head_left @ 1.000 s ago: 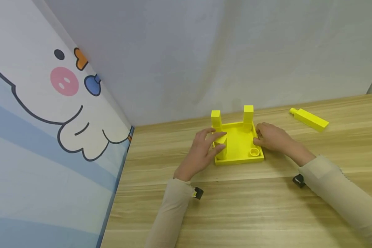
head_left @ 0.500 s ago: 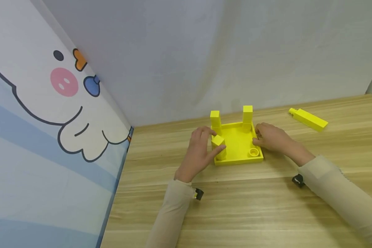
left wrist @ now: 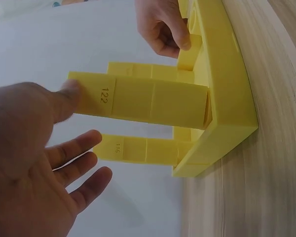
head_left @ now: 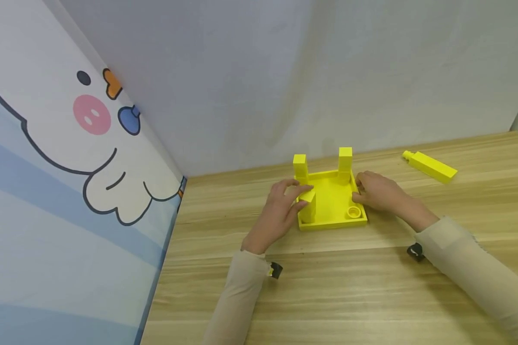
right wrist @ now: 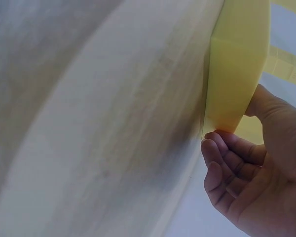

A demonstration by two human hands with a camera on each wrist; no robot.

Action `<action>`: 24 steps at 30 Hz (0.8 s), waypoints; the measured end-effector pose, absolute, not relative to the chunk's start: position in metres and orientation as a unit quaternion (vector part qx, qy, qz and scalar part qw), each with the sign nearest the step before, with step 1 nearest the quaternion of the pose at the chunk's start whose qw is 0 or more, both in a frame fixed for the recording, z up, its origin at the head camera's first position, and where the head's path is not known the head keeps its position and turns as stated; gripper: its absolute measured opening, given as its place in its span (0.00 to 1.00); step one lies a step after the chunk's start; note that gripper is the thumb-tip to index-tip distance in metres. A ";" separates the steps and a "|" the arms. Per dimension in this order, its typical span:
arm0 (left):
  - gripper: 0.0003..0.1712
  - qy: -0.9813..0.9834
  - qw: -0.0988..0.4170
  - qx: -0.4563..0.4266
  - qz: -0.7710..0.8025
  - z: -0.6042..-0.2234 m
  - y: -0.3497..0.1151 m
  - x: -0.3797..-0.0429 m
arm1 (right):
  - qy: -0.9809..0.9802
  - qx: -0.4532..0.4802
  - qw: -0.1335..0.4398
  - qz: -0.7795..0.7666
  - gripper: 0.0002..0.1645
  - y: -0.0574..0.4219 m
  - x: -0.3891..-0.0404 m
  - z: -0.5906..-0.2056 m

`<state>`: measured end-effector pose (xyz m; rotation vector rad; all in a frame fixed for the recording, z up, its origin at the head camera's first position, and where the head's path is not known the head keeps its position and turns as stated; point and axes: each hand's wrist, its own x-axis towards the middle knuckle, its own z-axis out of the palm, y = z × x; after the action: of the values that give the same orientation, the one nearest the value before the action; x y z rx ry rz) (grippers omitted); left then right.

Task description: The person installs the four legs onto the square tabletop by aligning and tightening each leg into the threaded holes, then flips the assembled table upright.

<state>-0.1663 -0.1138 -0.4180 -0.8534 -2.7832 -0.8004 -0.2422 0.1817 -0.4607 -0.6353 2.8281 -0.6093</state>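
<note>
A shallow yellow square base point(head_left: 331, 196) with raised edges lies on the table. At its near left corner stands a square yellow leg point(left wrist: 138, 98) marked 122, tilted slightly in the left wrist view. My left hand point(head_left: 276, 213) pinches the upper end of this leg between thumb and index finger, the other fingers spread away from it. My right hand point(head_left: 379, 191) grips the base's right edge, thumb inside and curled fingers against the outer wall. Two more legs, the far left leg point(head_left: 300, 165) and far right leg point(head_left: 345, 160), stand upright at the back corners.
A round threaded socket point(head_left: 353, 212) shows at the base's near right corner. A loose yellow leg point(head_left: 431, 166) with a threaded end lies on the wooden table point(head_left: 328, 287) to the right. A pale wall point(head_left: 241, 86) rises close behind, and a cartoon-printed panel point(head_left: 82, 191) borders the left.
My left thumb and index finger have shifted back and forth around the near left leg, and its top has turned. My right hand and the base have stayed in place.
</note>
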 end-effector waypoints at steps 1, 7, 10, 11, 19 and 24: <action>0.25 -0.921 0.055 -0.278 -0.267 -0.418 -0.114 -0.166 | 0.951 -0.214 0.089 -0.205 0.23 0.182 -0.242 -0.461; 0.36 -0.932 0.047 -0.223 -0.282 -0.417 -0.110 -0.164 | 0.951 -0.217 0.087 -0.203 0.24 0.182 -0.242 -0.460; 0.34 -0.936 0.077 -0.208 -0.273 -0.416 -0.108 -0.164 | 0.953 -0.214 0.085 -0.199 0.23 0.182 -0.242 -0.460; 0.33 -0.936 0.085 -0.209 -0.271 -0.416 -0.108 -0.164 | 0.953 -0.213 0.086 -0.198 0.23 0.182 -0.242 -0.459; 0.23 -0.925 0.100 -0.257 -0.261 -0.419 -0.112 -0.165 | 0.954 -0.211 0.087 -0.193 0.23 0.182 -0.244 -0.461; 0.21 -0.920 0.095 -0.278 -0.258 -0.421 -0.112 -0.166 | 0.954 -0.212 0.087 -0.191 0.22 0.181 -0.244 -0.460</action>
<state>-0.1664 -0.1119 -0.4211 -0.8255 -2.7284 -0.7649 -0.2435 0.1812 -0.4603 -0.6319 2.8422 -0.5699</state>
